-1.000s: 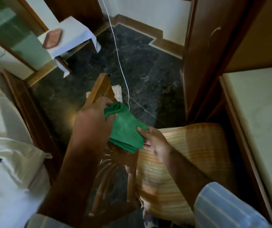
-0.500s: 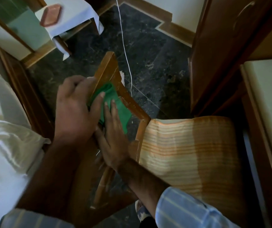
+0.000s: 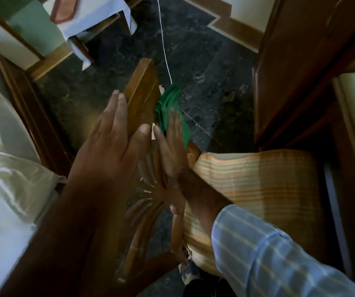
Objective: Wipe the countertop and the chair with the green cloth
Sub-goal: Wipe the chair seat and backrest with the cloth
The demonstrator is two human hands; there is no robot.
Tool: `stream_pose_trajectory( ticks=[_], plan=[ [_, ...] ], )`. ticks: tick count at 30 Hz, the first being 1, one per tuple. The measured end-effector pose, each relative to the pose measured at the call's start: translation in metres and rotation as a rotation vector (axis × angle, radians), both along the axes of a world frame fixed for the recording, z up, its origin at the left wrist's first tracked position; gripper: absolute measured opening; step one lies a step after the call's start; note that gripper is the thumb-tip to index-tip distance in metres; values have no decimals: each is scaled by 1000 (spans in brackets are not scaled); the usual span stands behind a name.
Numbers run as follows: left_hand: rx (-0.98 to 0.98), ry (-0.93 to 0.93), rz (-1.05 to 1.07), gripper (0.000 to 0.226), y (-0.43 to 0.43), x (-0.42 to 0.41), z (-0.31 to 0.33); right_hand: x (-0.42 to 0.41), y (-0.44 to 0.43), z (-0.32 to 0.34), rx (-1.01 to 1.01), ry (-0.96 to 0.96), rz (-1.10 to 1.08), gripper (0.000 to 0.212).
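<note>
I am on the chair step: my right hand (image 3: 172,144) presses the folded green cloth (image 3: 169,108) flat against the far face of the carved wooden chair's (image 3: 142,99) top rail, fingers straight and together over it. My left hand (image 3: 112,142) steadies the near face, fingers extended, clamped on nothing. The cloth's long axis runs along the rail, pointing away from me toward the dark marble floor (image 3: 204,67). Next, I judge, a firm sweep along the rail.
</note>
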State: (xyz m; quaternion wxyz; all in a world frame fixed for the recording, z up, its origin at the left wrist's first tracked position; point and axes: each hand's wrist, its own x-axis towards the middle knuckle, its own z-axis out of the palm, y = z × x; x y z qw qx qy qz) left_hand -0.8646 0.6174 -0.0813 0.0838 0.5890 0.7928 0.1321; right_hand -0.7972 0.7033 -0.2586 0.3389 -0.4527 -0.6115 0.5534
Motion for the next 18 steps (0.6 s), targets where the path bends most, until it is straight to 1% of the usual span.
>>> stream_pose_trajectory(
  ticks=[3, 6, 8, 10, 15, 18],
  plan=[
    [-4, 24, -31, 71, 0, 0, 0, 12, -6, -24, -120, -114, 30, 89],
    [-5, 27, -37, 71, 1, 0, 0, 10, -10, -17, -218, -66, 6, 95],
    [-4, 22, -36, 71, 0, 0, -1, 5, -11, -6, -231, -35, -26, 97],
    [4, 12, -36, 70, 0, -1, -1, 1, -14, 6, -183, -26, -33, 98],
    [-4, -2, -35, 73, 0, -5, -2, -4, -34, 25, 55, 92, -14, 95],
    [-10, 7, -32, 72, -1, -7, -2, -3, -32, 17, 102, 97, -5, 88]
  ],
)
